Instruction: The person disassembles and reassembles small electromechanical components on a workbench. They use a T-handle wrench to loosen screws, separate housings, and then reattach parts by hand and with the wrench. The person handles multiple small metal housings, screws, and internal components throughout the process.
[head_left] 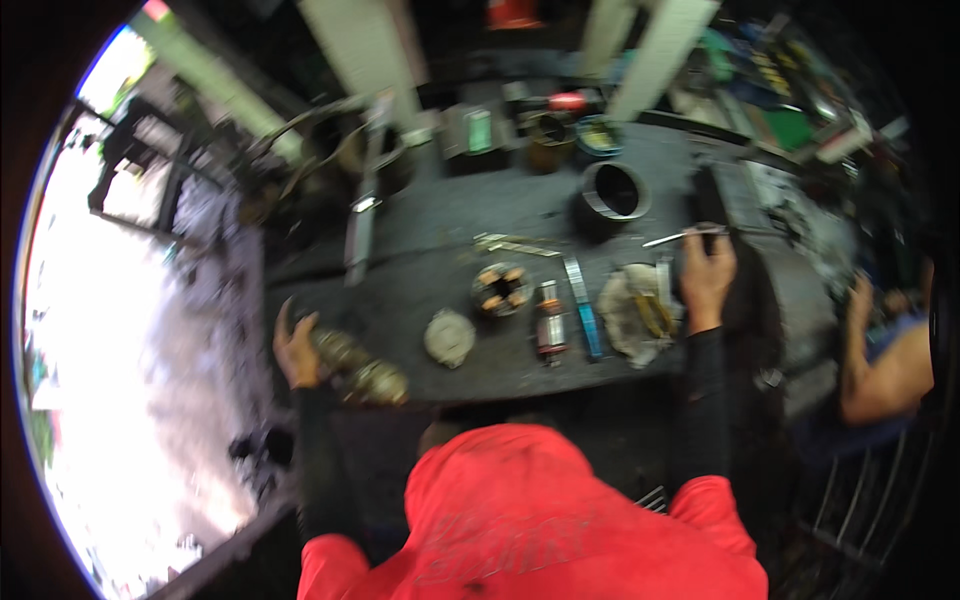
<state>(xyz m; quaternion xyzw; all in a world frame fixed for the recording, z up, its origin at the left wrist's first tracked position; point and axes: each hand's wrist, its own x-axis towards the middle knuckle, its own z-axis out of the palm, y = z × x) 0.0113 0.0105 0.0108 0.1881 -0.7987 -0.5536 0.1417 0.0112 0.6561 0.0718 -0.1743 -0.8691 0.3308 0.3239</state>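
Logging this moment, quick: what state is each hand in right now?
Left hand: beside a lumpy metallic part; grip cannot be told.
Right hand: holding a slim tool.

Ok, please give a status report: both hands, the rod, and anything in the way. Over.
Right hand: grip closed on rod. Left hand: beside metal part, contact unclear. Cylinder near rod's tip, perhaps in the way.

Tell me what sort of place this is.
Probably a mechanical or electrical repair workshop: a dark workbench bears a round part with copper-coloured blocks, and the right hand holds a slim metal tool.
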